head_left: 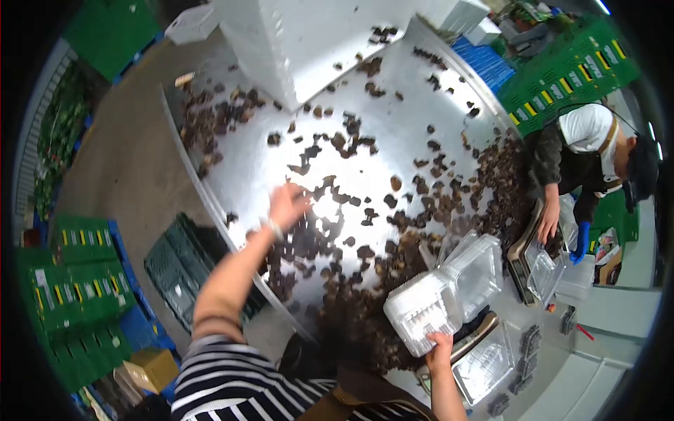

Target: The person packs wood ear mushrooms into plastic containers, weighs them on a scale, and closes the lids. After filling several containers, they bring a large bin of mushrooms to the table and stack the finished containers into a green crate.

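Note:
My left hand [288, 203] reaches over the metal table [260, 158] with its fingers stretched out and slightly blurred. Small dark brown, mushroom-like pieces [344, 144] lie scattered around it, and nothing shows in its grasp. Near the table's right side, my right hand [440, 349] is closed on the edge of a stack of clear plastic clamshell boxes [421, 312]. Their lids [477, 270] hang open to the right. A dense heap of the brown pieces [358, 309] lies left of the boxes. Beside my right hand, a clear tray [484, 365] rests by a scale-like device [481, 330].
At the right, a co-worker [590, 154] with a blue glove on one hand [581, 242] bends over another clear box [544, 277]. A large white foam box [309, 49] stands at the table's far end. Green crates [77, 281] are stacked at left; a dark green crate [182, 263] sits beside the table.

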